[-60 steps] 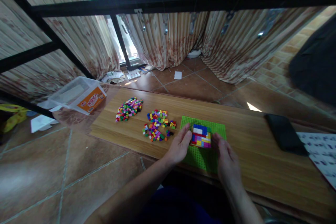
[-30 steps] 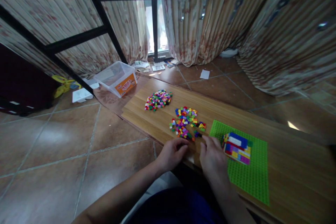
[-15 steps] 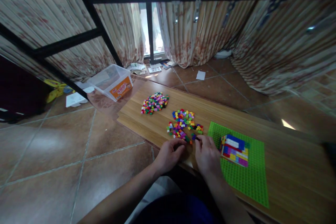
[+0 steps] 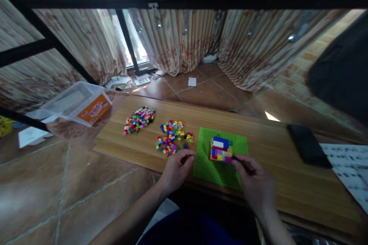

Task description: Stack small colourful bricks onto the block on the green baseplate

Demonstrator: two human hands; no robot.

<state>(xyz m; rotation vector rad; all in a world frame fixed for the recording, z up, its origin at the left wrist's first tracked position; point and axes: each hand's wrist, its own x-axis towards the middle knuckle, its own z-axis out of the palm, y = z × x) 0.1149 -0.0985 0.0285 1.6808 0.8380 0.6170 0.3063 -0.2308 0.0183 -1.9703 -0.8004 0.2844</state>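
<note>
On a green baseplate (image 4: pixel 205 149) sits a low rectangular block built of toy bricks (image 4: pixel 221 148), its top a patchwork of blue, white, red, yellow and purple. My right hand (image 4: pixel 255 178) is at the block's near right corner, thumb and forefinger pinched on a small dark brick (image 4: pixel 234 157). Whether that brick touches the block I cannot tell. Left of the baseplate, my left hand (image 4: pixel 176 170) hovers by the table's near edge with its fingers curled in; anything in them is hidden. Just beyond it lies a spread of loose bricks (image 4: pixel 169 145).
Farther left on the wooden table (image 4: pixel 115 138) lies a second heap of small bricks (image 4: pixel 140 118). A clear plastic box (image 4: pixel 71 103) with an orange label stands past the table's left end. To the right are a black phone-like object (image 4: pixel 307 145) and a printed sheet (image 4: pixel 347 168).
My right hand has gone from the loose bricks to the right side of the built block, carrying a dark brick. My left hand stays near the loose bricks. The view has turned right.
</note>
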